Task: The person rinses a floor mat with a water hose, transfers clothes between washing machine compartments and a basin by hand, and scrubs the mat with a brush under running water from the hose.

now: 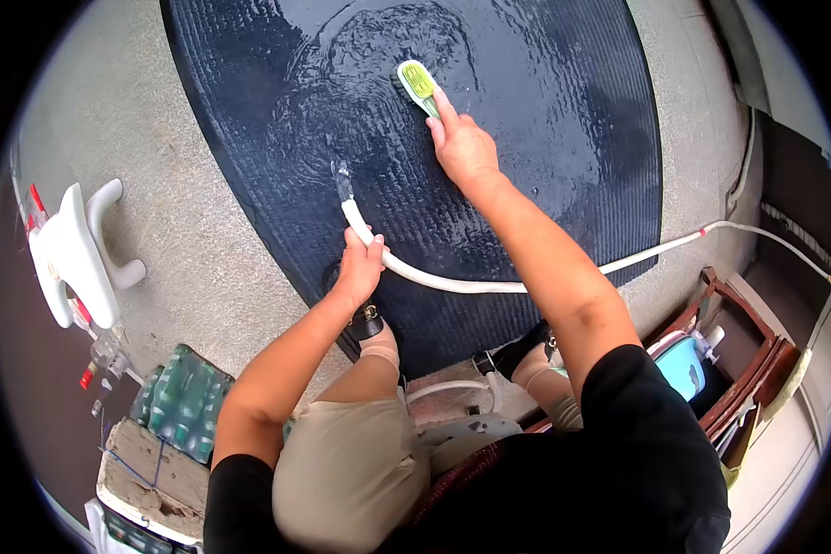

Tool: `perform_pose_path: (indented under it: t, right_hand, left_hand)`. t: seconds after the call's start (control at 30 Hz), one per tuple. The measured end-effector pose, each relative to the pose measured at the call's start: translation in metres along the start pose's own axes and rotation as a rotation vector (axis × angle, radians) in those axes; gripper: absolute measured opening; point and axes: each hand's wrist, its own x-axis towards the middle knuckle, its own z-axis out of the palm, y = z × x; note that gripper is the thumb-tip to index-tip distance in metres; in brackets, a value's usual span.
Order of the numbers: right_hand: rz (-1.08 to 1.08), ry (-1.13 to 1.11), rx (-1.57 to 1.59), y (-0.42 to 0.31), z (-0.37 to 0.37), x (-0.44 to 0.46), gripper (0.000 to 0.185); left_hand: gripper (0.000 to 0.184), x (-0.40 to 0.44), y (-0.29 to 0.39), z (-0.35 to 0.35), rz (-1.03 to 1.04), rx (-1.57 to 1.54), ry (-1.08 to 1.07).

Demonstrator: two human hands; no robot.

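My left hand (361,263) is closed round a white hose (452,281) near its end. Water runs from the hose's mouth onto a dark ribbed rubber mat (563,138), whose surface is wet and rippled. In my right hand (464,152) is the handle of a scrub brush (418,83) with a white and yellow-green back. Its dark bristles face down to the mat, and my index finger lies along the handle. Beyond my right forearm the hose carries on to the right.
A white plastic stool (81,254) is on the concrete at left. Packed green bottles (186,402) and a dirty foam box (157,475) stand at lower left. At right, a brown wooden frame (743,342) surrounds a blue basin (681,367). My feet are on the mat's near edge.
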Motion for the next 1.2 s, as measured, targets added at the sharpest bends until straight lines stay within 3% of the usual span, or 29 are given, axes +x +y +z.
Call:
perform_pose_path:
  t: [0.2, 0.33, 0.5, 0.57, 0.63, 0.7, 0.8, 0.87, 1.0, 1.1, 1.2]
  right_hand:
    - [-0.337, -0.309, -0.153, 0.042, 0.011, -0.148, 0.056]
    - [-0.487, -0.219, -0.197, 0.000, 0.019, -0.081, 0.049]
    - [-0.236, -0.078, -0.127, -0.105, 0.024, 0.058, 0.046]
    - [-0.130, -0.063, -0.036, -0.128, 0.036, 0.063, 0.046]
    - [-0.158, -0.196, 0.015, -0.136, 0.044, 0.031, 0.049]
    - [-0.332, -0.403, -0.041, -0.133, 0.048, -0.009, 0.051]
    - [-0.452, -0.515, -0.096, -0.132, 0.046, -0.008, 0.050]
    - [-0.516, -0.365, -0.202, -0.141, 0.039, 0.038, 0.046]
    - [-0.192, -0.121, -0.092, -0.166, 0.018, 0.121, 0.042]
    - [-0.175, -0.182, -0.050, -0.148, 0.018, 0.095, 0.045]
    - [-0.232, -0.369, -0.093, -0.104, 0.015, 0.013, 0.052]
  left_hand:
    - [0.028, 0.000, -0.006, -0.019, -0.038, -0.152, 0.077]
    - [0.029, 0.002, -0.001, -0.020, -0.102, -0.239, 0.189]
    - [0.031, 0.017, 0.014, -0.033, -0.040, -0.209, 0.278]
    - [0.029, 0.023, 0.021, -0.044, -0.023, -0.255, 0.358]
    - [0.029, 0.027, 0.025, -0.055, -0.011, -0.276, 0.391]
    - [0.030, 0.034, 0.028, -0.065, 0.015, -0.300, 0.435]
    - [0.030, 0.049, 0.032, -0.079, 0.028, -0.267, 0.476]
    - [0.030, 0.057, 0.038, -0.082, -0.022, -0.196, 0.430]
    - [0.029, 0.058, 0.045, -0.076, -0.026, -0.206, 0.349]
    - [0.030, 0.052, 0.039, -0.069, -0.063, -0.286, 0.376]
    - [0.031, 0.043, 0.029, -0.065, -0.156, -0.344, 0.423]
